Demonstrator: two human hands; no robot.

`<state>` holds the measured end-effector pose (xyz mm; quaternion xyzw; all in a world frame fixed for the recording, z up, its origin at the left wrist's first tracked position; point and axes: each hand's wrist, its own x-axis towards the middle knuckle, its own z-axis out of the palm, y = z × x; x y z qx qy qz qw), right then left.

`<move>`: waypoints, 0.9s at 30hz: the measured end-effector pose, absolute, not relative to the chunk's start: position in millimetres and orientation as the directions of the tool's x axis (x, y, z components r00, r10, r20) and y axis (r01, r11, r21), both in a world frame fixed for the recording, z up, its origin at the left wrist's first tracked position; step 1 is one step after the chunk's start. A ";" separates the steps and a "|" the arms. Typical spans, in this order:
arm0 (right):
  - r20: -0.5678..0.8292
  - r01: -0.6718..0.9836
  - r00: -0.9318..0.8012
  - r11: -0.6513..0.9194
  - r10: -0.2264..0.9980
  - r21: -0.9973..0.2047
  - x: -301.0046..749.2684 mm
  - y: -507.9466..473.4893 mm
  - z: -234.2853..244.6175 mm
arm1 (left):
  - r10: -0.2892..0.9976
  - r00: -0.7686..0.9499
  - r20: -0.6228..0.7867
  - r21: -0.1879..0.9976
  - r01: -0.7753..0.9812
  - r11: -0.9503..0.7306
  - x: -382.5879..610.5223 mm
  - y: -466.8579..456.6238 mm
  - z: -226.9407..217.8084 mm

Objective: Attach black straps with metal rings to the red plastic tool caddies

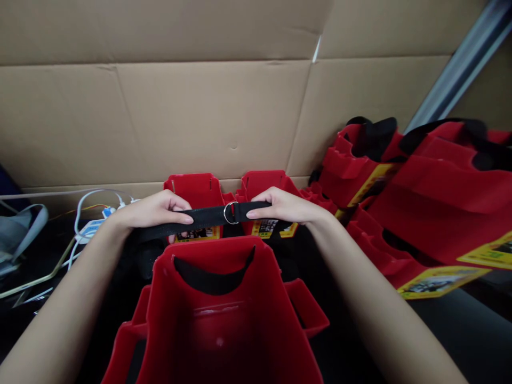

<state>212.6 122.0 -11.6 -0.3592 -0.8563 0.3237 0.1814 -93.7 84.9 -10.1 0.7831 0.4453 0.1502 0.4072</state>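
A black webbing strap (208, 216) with metal D-rings (231, 213) is stretched level between my two hands. My left hand (162, 210) pinches it left of the rings, thumb on top. On the other side, my right hand (276, 205) grips the short end close to the rings. Just below and nearer to me stands a red plastic bin (220, 330) with small side pockets. Its far wall has two slots, and a length of black strap (216, 277) runs between them on the inside.
Behind the strap stand two more red bins (196, 186) with yellow labels. Several red bins with black straps (440, 197) are stacked at the right. White cables (78, 213) and a power strip (90, 229) lie at the left. A cardboard wall (212, 117) closes off the back.
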 end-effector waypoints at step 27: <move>0.674 -0.004 -0.287 0.702 0.681 -0.712 131.8 110.3 19.1 | 0.651 0.505 0.567 0.628 0.246 -0.738 -23.5 91.5 14.3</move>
